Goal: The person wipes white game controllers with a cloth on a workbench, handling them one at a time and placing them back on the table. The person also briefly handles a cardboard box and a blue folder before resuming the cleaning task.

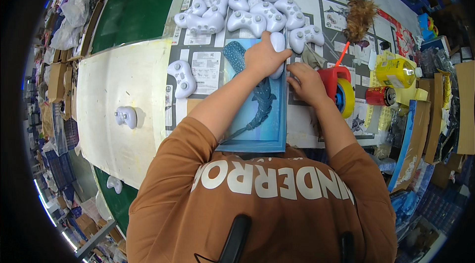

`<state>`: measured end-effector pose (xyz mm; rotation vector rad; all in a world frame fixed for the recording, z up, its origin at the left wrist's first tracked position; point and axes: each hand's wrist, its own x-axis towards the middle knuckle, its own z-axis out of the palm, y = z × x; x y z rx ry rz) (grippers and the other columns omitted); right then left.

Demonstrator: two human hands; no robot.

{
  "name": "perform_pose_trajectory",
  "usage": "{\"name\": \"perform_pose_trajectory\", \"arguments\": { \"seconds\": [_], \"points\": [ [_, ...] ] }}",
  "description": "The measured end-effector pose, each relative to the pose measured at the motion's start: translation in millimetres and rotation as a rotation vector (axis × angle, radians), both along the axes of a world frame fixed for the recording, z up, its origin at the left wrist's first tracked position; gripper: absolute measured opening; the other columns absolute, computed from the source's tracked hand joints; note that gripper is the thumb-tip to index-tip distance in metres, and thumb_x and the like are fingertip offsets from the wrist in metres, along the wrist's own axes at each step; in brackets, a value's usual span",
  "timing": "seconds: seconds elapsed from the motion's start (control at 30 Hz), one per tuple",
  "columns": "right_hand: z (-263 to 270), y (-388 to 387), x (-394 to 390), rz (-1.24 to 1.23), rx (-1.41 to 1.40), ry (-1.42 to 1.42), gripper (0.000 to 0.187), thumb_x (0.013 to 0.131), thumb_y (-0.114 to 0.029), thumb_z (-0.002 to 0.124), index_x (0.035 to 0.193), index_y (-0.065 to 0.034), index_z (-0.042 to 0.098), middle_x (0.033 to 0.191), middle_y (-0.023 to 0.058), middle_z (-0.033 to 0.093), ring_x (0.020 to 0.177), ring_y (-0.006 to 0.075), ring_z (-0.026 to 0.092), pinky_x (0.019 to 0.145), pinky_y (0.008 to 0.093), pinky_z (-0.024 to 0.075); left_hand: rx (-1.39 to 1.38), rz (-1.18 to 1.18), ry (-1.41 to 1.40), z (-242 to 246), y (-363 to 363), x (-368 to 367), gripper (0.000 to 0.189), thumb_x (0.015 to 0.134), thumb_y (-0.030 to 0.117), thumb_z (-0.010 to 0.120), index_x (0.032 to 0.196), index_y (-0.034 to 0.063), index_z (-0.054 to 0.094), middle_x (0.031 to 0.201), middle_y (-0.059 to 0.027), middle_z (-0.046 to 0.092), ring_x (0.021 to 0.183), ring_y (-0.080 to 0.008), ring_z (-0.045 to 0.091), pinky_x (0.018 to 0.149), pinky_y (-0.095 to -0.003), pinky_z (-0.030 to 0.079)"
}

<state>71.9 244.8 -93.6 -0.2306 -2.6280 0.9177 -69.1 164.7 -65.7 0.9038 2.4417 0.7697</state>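
A shallow blue box [259,146] lies before me, holding a dark spotted whale shark figure [264,105]. My left hand [264,57] reaches over the box and grips a white game controller [278,44] at its right side, the thumb across the controller. My forearm hides part of the shark. Just outside the box's right wall is my right hand [308,81], its fingers bent toward that wall. Whether those fingertips press on the wall or hold something is unclear. A grey-green cloth [312,57] lies just above the right hand.
Several white controllers [246,22] cluster at the far side; another controller [181,79] sits left of the box. To the right are a red tape dispenser [330,77] with yellow tape [346,97], a yellow bottle [395,72], a red can [380,96] and a brown duster [360,19].
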Motion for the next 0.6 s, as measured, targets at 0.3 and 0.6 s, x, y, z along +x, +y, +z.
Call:
{"name": "perform_pose_trajectory", "arguments": {
  "seconds": [0.3,0.6],
  "points": [
    [-53,-1,-5,-0.138,-1.639,-0.206,0.020,0.089,-0.024,0.045,0.073,-0.0129,0.050,0.058,-0.0017,0.051,0.047,0.0030,0.043,0.041,0.0153,0.0281,0.019,-0.011,0.005,-4,0,-2,0.070,0.062,0.048,0.059,0.109,0.0001,0.039,0.082,-0.0210,0.061,0.078,-0.0333,0.060,0.067,-0.0385,0.047],
    [-29,-43,-19,-0.488,-0.936,0.031,0.041,0.088,-0.031,0.045,0.111,0.0025,0.041,0.097,0.0154,0.050,0.091,0.0233,0.049,0.080,0.0317,0.0382,0.088,0.102,-0.008,14,-1,1,0.076,0.063,0.049,0.059,0.114,-0.0018,0.036,0.084,-0.0232,0.060,0.079,-0.0360,0.059,0.069,-0.0405,0.046]
  ]
}}
